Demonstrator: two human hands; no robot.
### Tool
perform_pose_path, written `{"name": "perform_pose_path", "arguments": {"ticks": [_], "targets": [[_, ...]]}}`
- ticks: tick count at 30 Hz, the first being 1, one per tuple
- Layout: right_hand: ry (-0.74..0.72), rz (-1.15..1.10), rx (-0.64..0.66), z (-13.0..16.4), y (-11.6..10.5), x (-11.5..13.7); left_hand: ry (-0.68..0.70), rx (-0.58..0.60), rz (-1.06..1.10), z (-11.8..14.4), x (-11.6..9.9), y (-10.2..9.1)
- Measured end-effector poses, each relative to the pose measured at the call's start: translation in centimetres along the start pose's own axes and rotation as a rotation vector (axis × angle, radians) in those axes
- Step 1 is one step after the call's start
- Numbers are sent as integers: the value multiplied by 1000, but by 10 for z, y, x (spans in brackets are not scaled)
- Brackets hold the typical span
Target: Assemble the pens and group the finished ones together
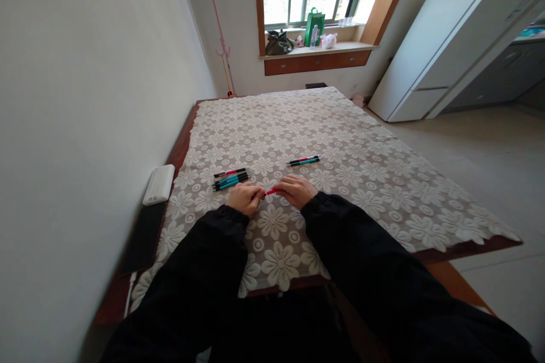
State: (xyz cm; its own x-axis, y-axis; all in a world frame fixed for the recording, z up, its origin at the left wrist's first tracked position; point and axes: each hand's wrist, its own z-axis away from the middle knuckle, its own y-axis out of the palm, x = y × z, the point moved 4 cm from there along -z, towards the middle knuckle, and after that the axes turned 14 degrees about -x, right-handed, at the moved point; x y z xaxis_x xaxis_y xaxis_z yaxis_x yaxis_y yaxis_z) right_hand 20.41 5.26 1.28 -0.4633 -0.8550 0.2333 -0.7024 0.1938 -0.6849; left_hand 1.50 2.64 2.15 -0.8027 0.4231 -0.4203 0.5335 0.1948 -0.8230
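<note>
Between my two hands, just above or on the lace tablecloth, lies a slim red pen (271, 192). My left hand (246, 198) pinches its dark left end, and my right hand (297, 190) is closed on its right part; the fingers hide both ends. Beyond my left hand rests a group of several blue-and-black pens (230, 181), with a red-and-black pen (230, 172) along its far side. Farther off to the right, a blue-and-black pen (303, 162) and a red-and-black pen (304, 158) lie side by side.
The lace tablecloth (272, 125) covers the table. At its left edge sit a white power bank (159, 185) and a black flat object (143, 237) with a white cable (129, 295). A wall runs along the left; a white fridge (438, 51) stands at the far right.
</note>
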Motion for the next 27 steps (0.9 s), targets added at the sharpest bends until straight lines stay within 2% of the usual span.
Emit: {"name": "perform_pose_path", "arguments": {"ticks": [2, 5, 9, 15, 19, 27], "targets": [[8, 6, -31, -1, -3, -1, -7, 6, -19, 0, 1, 0], [54, 49, -46, -2, -6, -4, -46, -47, -30, -1, 5, -2], [151, 126, -46, 0, -7, -12, -97, -140, -40, -1, 14, -2], [251, 168, -21, 3, -7, -24, -155, -184, -96, 0, 26, 0], [272, 166, 29, 7, -4, -29, -173, -220, -62, 1, 26, -1], [226, 113, 69, 5, -2, -28, -129, -199, -1, 1, 24, 1]]}}
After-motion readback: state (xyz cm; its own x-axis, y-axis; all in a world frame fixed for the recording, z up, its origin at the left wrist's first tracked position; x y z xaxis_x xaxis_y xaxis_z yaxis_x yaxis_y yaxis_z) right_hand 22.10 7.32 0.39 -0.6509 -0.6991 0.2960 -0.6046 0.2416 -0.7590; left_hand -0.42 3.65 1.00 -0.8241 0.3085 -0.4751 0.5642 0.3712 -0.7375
